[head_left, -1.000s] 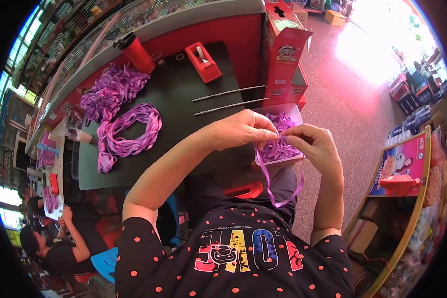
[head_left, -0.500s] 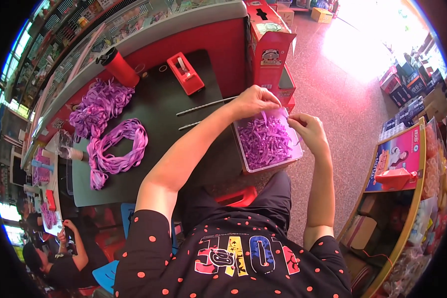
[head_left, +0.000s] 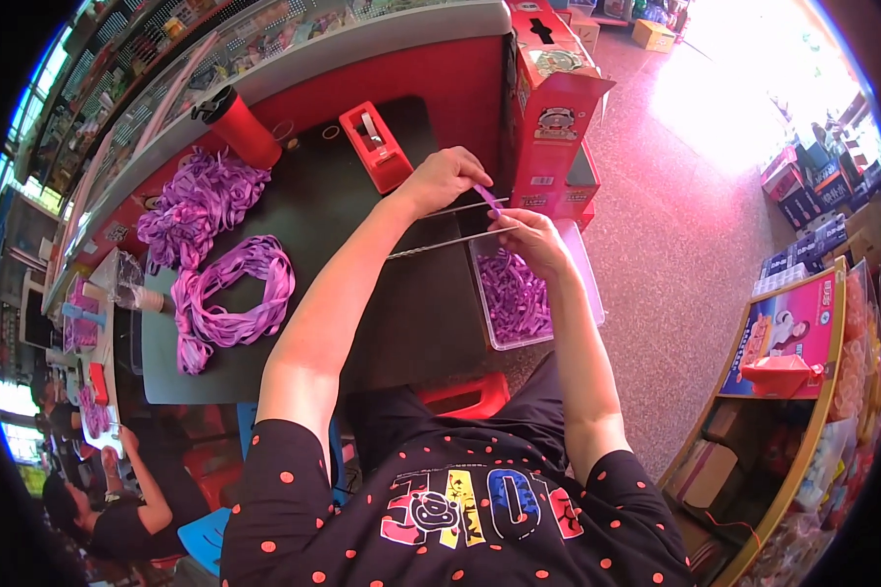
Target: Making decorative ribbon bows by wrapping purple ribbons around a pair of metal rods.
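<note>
Between my hands a short purple ribbon strip (head_left: 487, 199) is stretched above the table's right end. My left hand (head_left: 448, 179) pinches its upper end, and my right hand (head_left: 533, 241) closes on its lower end. Two thin metal rods (head_left: 440, 246) lie under and beside the hands; one runs up to my right fingers, and I cannot tell whether they touch it. Below my right hand stands a clear plastic box (head_left: 598, 298) full of cut purple ribbon pieces (head_left: 515, 303). Part of the box is hidden by my right forearm.
On the dark table (head_left: 352, 323) are a looped ribbon hank (head_left: 282, 284), a ribbon heap (head_left: 201, 201), a red tape dispenser (head_left: 377, 149) and a red tumbler (head_left: 245, 130). Red cartons (head_left: 548, 127) stand beyond the box. At lower left another person (head_left: 127, 509) sits working.
Both hands have moved left from above the box to over the table's end. A ribbon strip is now drawn between them. More of the rods' right ends shows.
</note>
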Demonstrator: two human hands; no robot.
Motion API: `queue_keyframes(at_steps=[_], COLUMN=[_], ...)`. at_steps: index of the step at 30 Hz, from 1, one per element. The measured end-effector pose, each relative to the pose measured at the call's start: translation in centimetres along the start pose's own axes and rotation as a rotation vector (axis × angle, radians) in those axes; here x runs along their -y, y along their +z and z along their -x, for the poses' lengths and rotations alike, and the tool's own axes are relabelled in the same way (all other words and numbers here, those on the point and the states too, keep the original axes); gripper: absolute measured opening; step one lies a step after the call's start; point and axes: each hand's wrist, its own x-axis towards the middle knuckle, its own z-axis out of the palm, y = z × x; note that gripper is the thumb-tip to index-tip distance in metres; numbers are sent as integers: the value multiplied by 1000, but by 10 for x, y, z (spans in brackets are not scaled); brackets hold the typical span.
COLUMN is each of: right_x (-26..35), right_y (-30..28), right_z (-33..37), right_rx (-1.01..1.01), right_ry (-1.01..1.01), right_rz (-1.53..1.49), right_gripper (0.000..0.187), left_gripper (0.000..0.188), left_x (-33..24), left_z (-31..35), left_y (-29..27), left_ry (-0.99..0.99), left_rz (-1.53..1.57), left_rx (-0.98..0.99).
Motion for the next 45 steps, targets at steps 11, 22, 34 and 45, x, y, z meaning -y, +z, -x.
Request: queue_keyframes(at_steps=[11, 22, 34, 45], right_x=[-27, -18, -16, -142], right_y=[19, 40, 14, -70], right_z=[-3, 5, -27, -12], right_rx=[-54, -99, -247, -418], right_ry=[-48, -73, -401, -27], right_rz=[-205, -197, 806, 969], right_gripper=[22, 25, 22, 20], left_gripper=[14, 10, 10, 11], left_x=[-27, -12, -12, -16], left_z=[53, 45, 46, 47], left_y=[32, 42, 45, 42], left_ry=[-88, -32, -39, -47], left_rz=[-49, -241, -302, -297], left_rx=[-425, -424, -429, -426])
